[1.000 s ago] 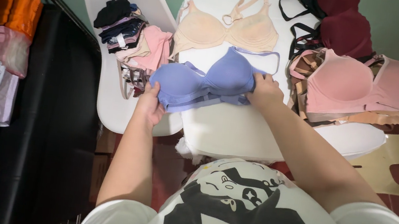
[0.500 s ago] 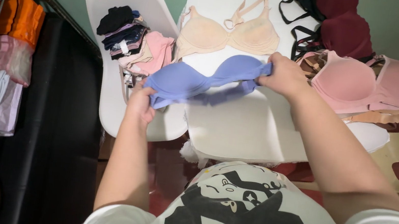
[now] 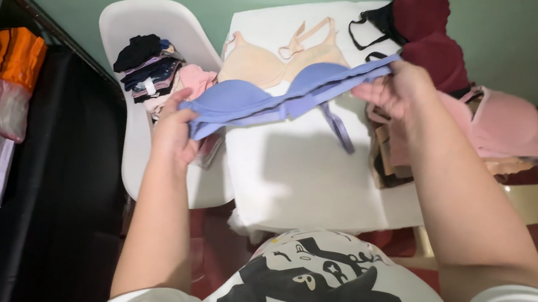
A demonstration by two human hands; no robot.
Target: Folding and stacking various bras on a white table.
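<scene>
- Hands are holding a blue bra (image 3: pixel 269 99) stretched above the white table (image 3: pixel 307 177).
- Left hand (image 3: pixel 174 133) is gripping one end by the chair (image 3: pixel 147 21).
- Right hand (image 3: pixel 395 88) is pinching the other end, near the pink bras (image 3: pixel 508 124).

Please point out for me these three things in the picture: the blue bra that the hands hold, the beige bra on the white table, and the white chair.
blue bra (image 3: pixel 248 100), head view, on the left cup.
beige bra (image 3: pixel 252 64), head view, on the left cup.
white chair (image 3: pixel 155 18), head view, on the bare backrest.
</scene>
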